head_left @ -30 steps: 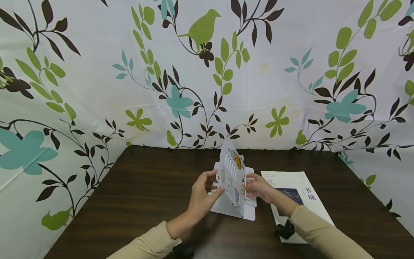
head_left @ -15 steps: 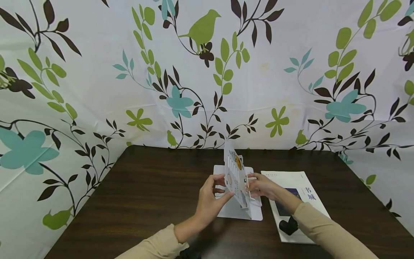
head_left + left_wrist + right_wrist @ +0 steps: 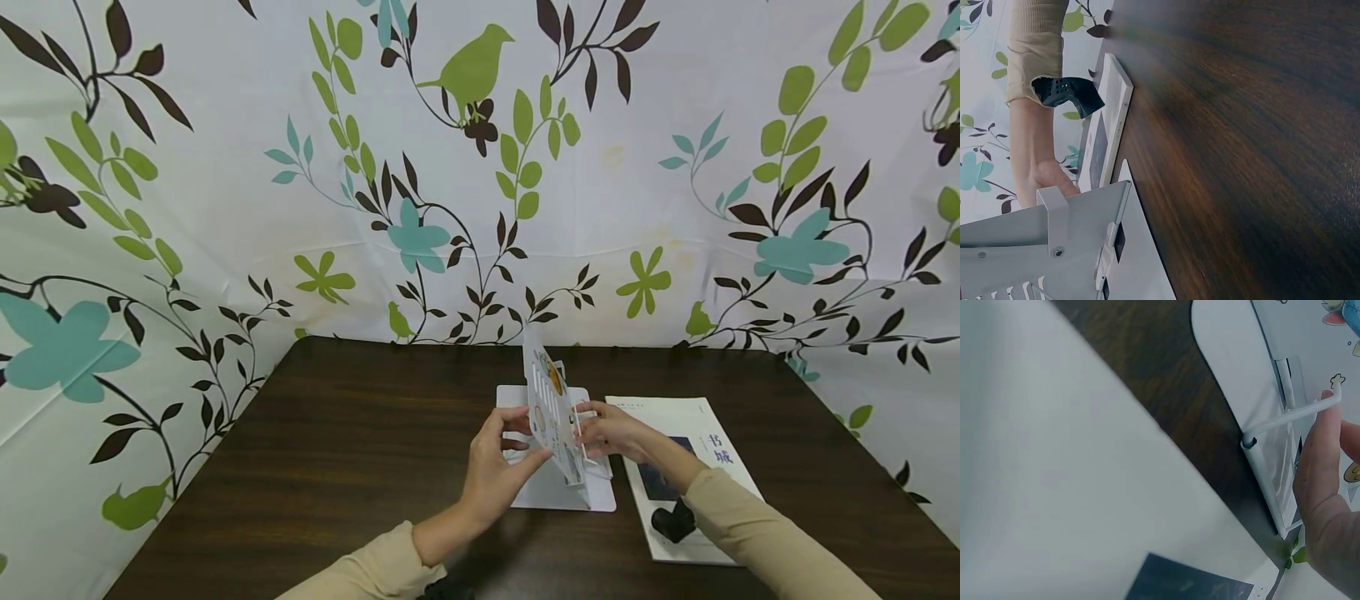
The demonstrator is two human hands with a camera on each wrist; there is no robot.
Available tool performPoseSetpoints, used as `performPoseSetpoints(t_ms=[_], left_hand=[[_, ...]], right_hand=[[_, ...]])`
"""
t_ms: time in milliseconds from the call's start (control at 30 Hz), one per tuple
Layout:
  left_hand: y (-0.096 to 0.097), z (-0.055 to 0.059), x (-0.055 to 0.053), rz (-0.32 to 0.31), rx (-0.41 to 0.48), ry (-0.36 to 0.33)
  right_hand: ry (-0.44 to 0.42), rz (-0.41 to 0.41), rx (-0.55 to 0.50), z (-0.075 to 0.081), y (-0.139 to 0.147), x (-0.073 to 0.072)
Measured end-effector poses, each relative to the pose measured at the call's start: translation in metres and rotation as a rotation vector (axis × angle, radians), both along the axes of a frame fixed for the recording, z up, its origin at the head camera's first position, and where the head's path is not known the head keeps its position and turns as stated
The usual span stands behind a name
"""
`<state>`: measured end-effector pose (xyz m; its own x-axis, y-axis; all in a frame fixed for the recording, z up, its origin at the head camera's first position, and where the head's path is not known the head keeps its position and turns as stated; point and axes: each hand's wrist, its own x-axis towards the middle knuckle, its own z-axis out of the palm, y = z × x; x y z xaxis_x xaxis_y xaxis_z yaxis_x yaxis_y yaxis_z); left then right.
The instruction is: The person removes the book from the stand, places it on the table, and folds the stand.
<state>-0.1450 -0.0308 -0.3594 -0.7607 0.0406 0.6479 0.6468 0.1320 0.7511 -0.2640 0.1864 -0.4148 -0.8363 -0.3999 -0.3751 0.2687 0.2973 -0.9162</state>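
Left hand grips white stand | right hand at its wire | fingers partly hidden, hold unclear

Yeah so, we've got our left hand gripping the white stand, our right hand holding its opposite side.

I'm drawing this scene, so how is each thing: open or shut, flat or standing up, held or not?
Stand's base: flat on the table
Stand's panel: raised, leaning
White bar: sticking out
Book: shut, lying flat
Left hand: holding the panel
Right hand: holding the stand near the bar
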Motion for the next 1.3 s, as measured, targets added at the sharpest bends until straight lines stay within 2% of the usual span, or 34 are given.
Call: performPoseSetpoints(t_ms=[200, 367, 433, 600, 733, 900, 1033, 1133, 1300], left_hand=[[0.000, 0.002, 0.001, -0.008, -0.007, -0.012], [-0.002, 0.003, 0.001, -0.020, -0.023, -0.019], [-0.004, 0.005, 0.000, -0.025, -0.040, -0.022], [-0.016, 0.005, -0.004, -0.040, -0.107, -0.041], [-0.030, 0.000, -0.012, -0.045, -0.171, -0.108], [-0.048, -0.017, -0.031, -0.078, -0.233, -0.242], [-0.059, -0.050, -0.057, -0.122, -0.347, -0.335], [-0.065, -0.070, -0.071, -0.127, -0.454, -0.346], [-0.063, -0.077, -0.077, -0.129, -0.524, -0.323]], right_hand=[[-0.011, -0.082, 0.054, -0.001, -0.005, 0.000], [0.013, -0.070, 0.078, 0.000, -0.002, 0.001], [0.047, -0.045, 0.087, 0.001, 0.001, 0.001], [0.195, 0.025, 0.098, 0.012, 0.008, 0.007], [0.341, 0.045, 0.136, 0.022, 0.007, 0.015], [0.508, 0.112, 0.183, 0.033, -0.002, 0.031], [0.575, 0.134, 0.103, 0.033, -0.011, 0.044], [0.616, 0.160, 0.062, 0.031, -0.017, 0.051], [0.660, 0.182, 0.066, 0.029, -0.023, 0.055]])
